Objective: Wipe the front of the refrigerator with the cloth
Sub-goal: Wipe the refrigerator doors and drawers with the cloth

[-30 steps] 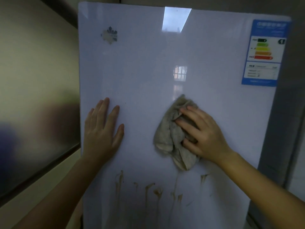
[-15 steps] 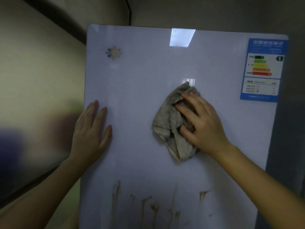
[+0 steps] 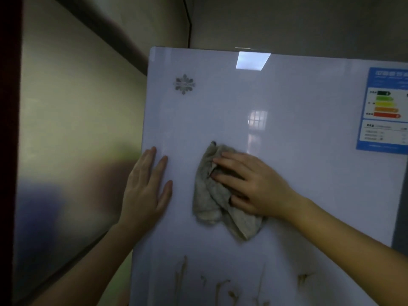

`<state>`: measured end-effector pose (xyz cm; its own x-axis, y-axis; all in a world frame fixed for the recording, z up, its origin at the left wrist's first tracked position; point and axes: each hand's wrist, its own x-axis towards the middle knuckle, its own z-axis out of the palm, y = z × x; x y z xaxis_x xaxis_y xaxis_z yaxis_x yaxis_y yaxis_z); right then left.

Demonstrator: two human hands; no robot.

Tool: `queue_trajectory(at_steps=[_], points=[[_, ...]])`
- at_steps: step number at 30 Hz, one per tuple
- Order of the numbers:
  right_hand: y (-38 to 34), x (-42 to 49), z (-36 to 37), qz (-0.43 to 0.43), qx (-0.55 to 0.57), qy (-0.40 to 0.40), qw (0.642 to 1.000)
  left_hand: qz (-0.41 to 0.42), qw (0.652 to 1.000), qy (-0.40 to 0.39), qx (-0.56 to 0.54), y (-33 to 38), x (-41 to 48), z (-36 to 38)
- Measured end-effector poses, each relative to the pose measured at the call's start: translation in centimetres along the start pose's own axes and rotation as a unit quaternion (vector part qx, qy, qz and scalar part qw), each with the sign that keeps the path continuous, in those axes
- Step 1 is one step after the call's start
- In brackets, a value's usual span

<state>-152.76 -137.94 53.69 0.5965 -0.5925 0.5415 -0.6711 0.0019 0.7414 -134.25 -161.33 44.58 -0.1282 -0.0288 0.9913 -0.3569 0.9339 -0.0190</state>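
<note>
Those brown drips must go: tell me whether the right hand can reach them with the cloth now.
Probably yes: the right hand presses the cloth on the door above the drips, bare door between; the left hand rests well aside.

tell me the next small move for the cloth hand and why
Probably slide the right hand and grey cloth down the refrigerator door: brown drip stains sit below the cloth, unwiped, while the left hand braces the door flat.
</note>
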Motion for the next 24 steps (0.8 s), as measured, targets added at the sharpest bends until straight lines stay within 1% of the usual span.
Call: queue_trajectory(at_steps=[4,7,9,13,15,17,20,24], points=[[2.2,3.4,-1.5,0.085,-0.028,0.042,0.995,-0.002,1.0,0.006,-0.027,0.0,-0.2,0.2],[1.5,4.7,-1.2,0.126,-0.02,0.048,0.991,-0.007,0.999,0.017,-0.04,0.4,-0.2,0.4],[-0.1,4.9,-0.2,0.111,-0.014,0.031,0.993,-0.01,0.999,0.019,-0.045,0.5,-0.3,0.5],[-3.4,2.7,2.1,0.016,0.004,-0.029,0.999,0.007,0.999,0.017,-0.042,0.1,-0.3,0.4],[-3.7,1.2,2.2,-0.005,0.004,-0.045,0.999,0.005,0.999,0.018,-0.042,0.1,-0.3,0.5],[-3.0,0.6,1.5,-0.001,-0.006,-0.047,0.999,0.003,0.999,0.02,-0.043,0.3,-0.4,0.5],[-0.3,1.0,-0.3,0.028,-0.031,-0.024,0.999,-0.002,0.999,0.025,-0.042,0.3,-0.4,0.5],[4.2,3.9,-2.9,0.115,-0.062,0.035,0.991,-0.014,0.999,0.024,-0.037,0.7,-0.5,0.7]])
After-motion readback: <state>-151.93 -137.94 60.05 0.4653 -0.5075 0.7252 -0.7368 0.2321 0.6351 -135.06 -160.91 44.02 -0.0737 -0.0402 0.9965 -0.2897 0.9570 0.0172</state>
